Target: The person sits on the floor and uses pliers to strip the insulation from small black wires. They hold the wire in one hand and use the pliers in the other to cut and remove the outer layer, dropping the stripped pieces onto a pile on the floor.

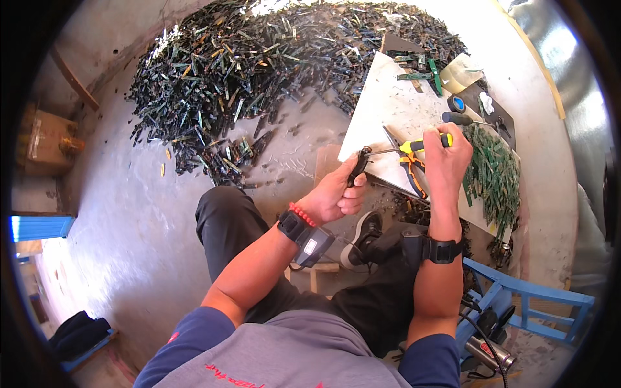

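My left hand (342,194) grips a small black plastic part (359,167) between thumb and fingers, just off the near-left edge of a white board (371,102). In my right hand (449,150) is a yellow-and-black screwdriver (413,145), held by its handle. Its thin shaft points left, and the tip meets or nearly meets the upper end of the black part. Pliers (413,177) with orange-and-black handles lie on the board, partly beneath the screwdriver. To the right of my right hand sits a pile of narrow green circuit-board strips (495,179).
A large heap of dark strip-shaped parts (233,77) covers the floor ahead. On the board's far right are a plastic cup (456,77), a blue-centred tape roll (456,104) and a dark-handled screwdriver (456,118). A blue chair (529,300) and metal flask (485,351) stand at lower right.
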